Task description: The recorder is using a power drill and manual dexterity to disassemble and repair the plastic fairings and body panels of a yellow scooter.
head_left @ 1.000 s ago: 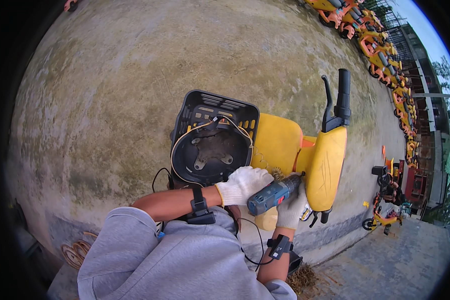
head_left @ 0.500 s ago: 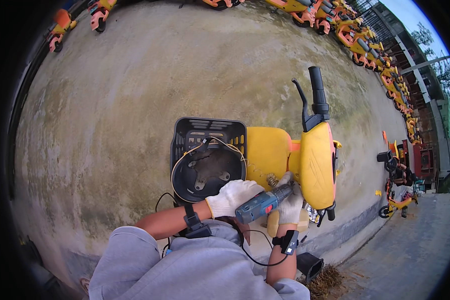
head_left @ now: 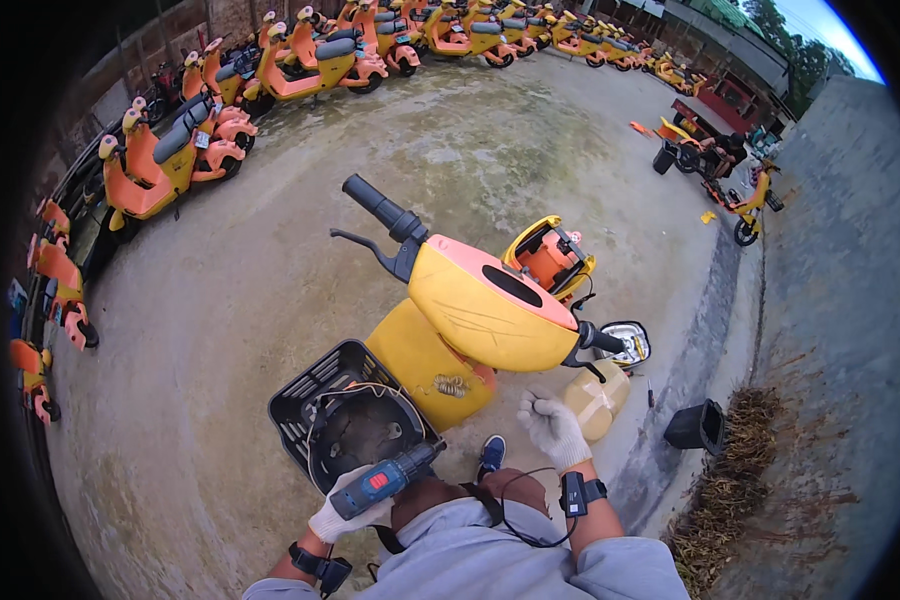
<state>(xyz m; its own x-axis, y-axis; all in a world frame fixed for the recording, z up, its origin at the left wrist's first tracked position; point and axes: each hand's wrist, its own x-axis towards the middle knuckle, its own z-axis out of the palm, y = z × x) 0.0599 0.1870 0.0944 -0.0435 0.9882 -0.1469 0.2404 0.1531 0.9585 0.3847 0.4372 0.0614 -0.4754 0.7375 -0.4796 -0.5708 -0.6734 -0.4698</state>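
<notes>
My left hand (head_left: pixel 342 518), in a white knit glove, grips a blue cordless drill (head_left: pixel 382 480) by its handle, with the bit end pointing right. My right hand (head_left: pixel 554 432), also gloved, is raised beside the scooter with its fingers pinched together; a small dark thing shows at the fingertips, too small to name. Before me stands a yellow and pink scooter with a handlebar cover (head_left: pixel 485 318). A black basket (head_left: pixel 288 408) holding a loose cable is fixed to it, next to the drill. On its yellow panel (head_left: pixel 410 355) lies a coiled wire (head_left: pixel 452 386).
Right of the scooter are a taped tan bundle (head_left: pixel 596 402), an open case (head_left: pixel 627 342) and a black bin (head_left: pixel 695 427) by dry grass (head_left: pixel 732 485). Rows of parked scooters (head_left: pixel 320 60) line the back and left. Another person (head_left: pixel 727 152) works far right.
My view has swung up and right. The drill has come away from the panel to the basket's near side, in my left hand. My right hand has drawn back from the scooter.
</notes>
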